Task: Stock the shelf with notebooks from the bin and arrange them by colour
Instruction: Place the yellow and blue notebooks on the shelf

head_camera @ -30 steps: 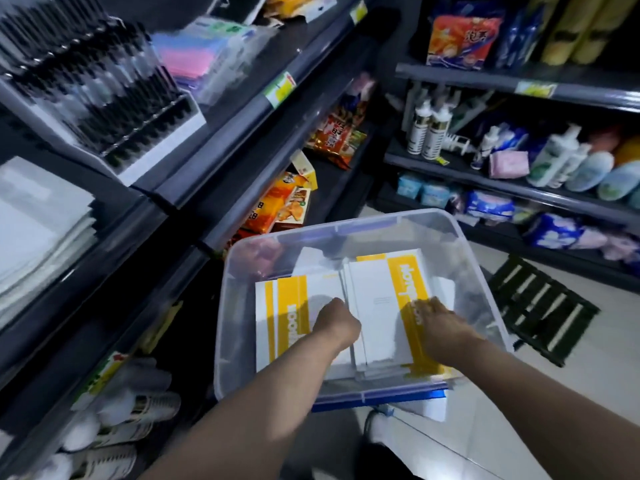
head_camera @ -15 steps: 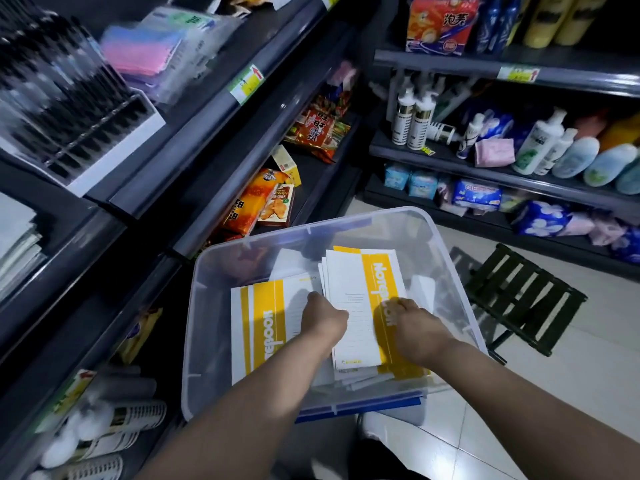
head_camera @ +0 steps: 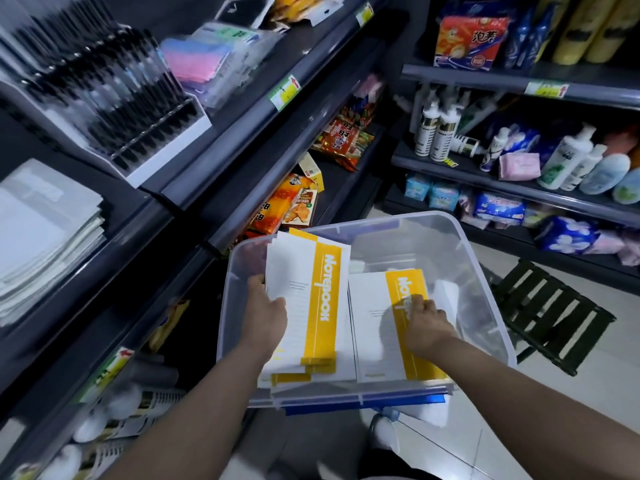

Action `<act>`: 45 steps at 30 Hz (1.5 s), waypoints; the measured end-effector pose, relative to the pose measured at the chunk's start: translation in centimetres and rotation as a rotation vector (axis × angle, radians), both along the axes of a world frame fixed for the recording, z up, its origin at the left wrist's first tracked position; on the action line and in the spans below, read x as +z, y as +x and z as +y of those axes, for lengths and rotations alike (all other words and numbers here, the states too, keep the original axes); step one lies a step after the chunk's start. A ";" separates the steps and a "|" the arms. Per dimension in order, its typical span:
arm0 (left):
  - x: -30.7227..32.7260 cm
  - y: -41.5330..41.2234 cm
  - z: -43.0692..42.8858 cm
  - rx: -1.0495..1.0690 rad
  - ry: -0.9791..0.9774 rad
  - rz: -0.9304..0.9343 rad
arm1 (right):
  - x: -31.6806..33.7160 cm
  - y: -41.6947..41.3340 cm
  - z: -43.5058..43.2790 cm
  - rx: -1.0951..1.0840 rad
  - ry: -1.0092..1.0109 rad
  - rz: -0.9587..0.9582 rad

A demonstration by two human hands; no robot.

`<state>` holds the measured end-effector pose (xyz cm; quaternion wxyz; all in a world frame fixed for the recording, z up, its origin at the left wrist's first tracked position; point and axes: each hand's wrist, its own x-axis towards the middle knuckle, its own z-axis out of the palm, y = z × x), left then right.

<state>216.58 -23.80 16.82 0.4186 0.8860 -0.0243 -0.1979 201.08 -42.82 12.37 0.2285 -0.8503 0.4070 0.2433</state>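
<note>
Yellow-banded notebook stack (head_camera: 304, 306) gripped by left hand (head_camera: 266, 315), right hand (head_camera: 427, 322) clutching second notebook (head_camera: 372, 341) in bin (head_camera: 479, 271)

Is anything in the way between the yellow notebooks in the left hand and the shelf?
Only the bin's left wall: the left hand grips the yellow notebooks with their lower end inside the bin. Once lifted over it, nothing visible blocks the way to the shelf on the left, where a white stack lies.

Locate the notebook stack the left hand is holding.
Head view, centre: the notebook stack is held over the clear bin's left half, left hand gripping its left edge; a second stack lies just right.
</note>
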 end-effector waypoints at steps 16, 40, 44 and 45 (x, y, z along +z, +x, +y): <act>0.3 -1.6 0.2 -0.103 0.119 0.029 | -0.3 0.7 0.5 -0.291 0.104 -0.213; 15.0 3.8 6.4 0.320 -0.508 -0.454 | 13.8 3.1 1.6 -0.054 0.544 -1.267; 18.5 3.3 12.0 0.509 -0.540 -0.543 | 16.8 6.4 5.2 0.044 0.613 -1.361; 19.4 3.1 13.7 0.564 -0.537 -0.572 | 17.8 7.3 6.5 0.081 0.624 -1.379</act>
